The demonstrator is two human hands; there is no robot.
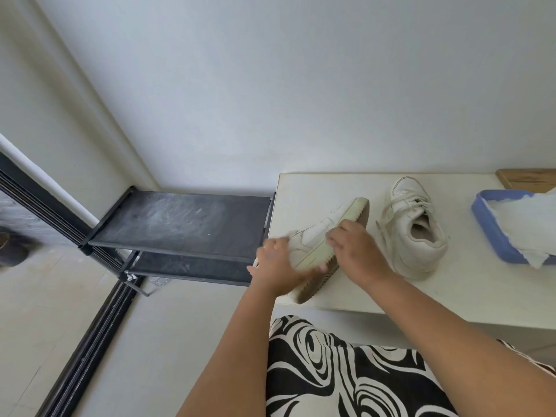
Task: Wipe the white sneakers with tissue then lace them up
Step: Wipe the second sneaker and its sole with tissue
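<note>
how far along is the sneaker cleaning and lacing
Early on. In hand: the left hand holds the tipped sneaker on its side while the right hand presses at its sole edge, apparently wiping; no tissue is clearly visible there. The other sneaker stands upright with loose laces. Tissue lies in the blue tray. Left: finishing the wiping, then lacing both.

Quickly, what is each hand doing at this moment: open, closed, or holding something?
Left hand: grips the tilted white sneaker at its heel end.
Right hand: fingers curled on the sneaker's sole edge; any tissue under them cannot be told.

Head view, downward (close) over table [391,296]
</note>
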